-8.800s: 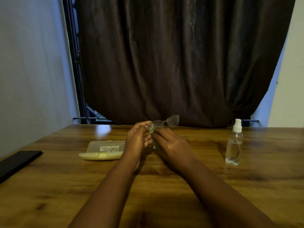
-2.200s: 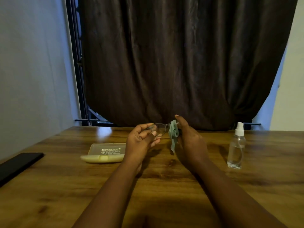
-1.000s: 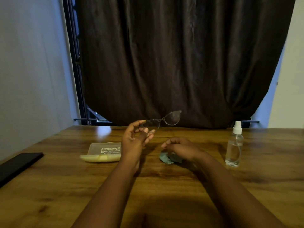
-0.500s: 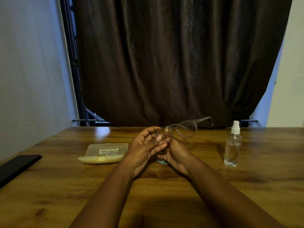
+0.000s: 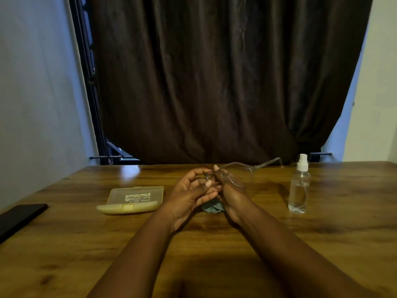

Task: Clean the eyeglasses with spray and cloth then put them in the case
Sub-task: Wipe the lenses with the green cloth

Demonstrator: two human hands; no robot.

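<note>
Both hands hold the thin-framed eyeglasses [image 5: 243,176] above the middle of the wooden table [image 5: 214,244]. My left hand [image 5: 190,194] pinches the frame's left end. My right hand [image 5: 228,190] grips the frame beside it, and one temple arm sticks out to the right. The grey-green cloth [image 5: 212,208] lies crumpled on the table under my hands, mostly hidden. The pale yellow case [image 5: 132,198] lies shut to the left. A clear spray bottle [image 5: 299,188] with a white nozzle stands upright at the right.
A flat black object [image 5: 20,216] lies at the table's left edge. A dark brown curtain [image 5: 214,82] hangs behind the table's far edge, with walls on both sides.
My right hand laid the cloth on the table, then came up to the glasses. The glasses have turned and one temple arm has swung out to the right.
</note>
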